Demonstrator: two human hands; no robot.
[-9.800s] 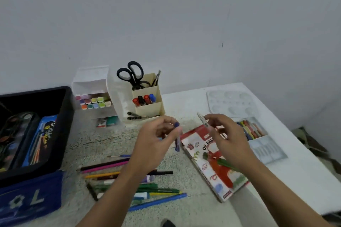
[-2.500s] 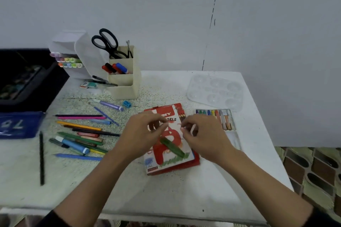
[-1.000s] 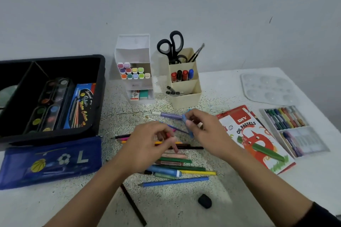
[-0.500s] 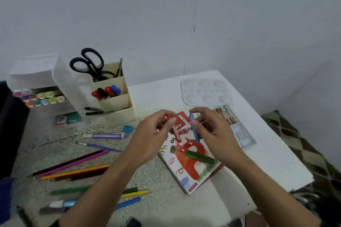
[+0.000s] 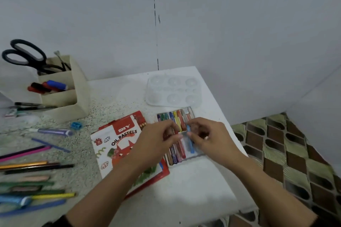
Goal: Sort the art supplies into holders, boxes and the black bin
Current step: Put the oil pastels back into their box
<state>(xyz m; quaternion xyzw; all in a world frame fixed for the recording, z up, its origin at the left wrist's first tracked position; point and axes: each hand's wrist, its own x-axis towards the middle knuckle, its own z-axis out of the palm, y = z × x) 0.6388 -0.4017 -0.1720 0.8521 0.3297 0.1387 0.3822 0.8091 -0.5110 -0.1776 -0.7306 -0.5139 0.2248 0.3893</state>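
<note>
Your right hand [image 5: 212, 138] pinches a short blue oil pastel stick [image 5: 190, 142] near its upper end, over the clear plastic pastel tray [image 5: 186, 146], right of centre on the white speckled desk [image 5: 184, 186]. The stick is lined up lengthwise with the filled rows, next to a bare slot. My read: you hold it that way so it drops straight in.

Your left hand [image 5: 156, 143] is curled over the tray's lower row, probably steadying it or seating a stick. I can't tell if it grips anything — the fingertips cover that spot and the frame is blurred.

The red-and-white cardboard oil pastels box [image 5: 118, 143] lies just left of the tray, partly under your left wrist. The black bin isn't in frame, and the loose coloured pencils [image 5: 27, 171] are cut off at the left edge.
</note>
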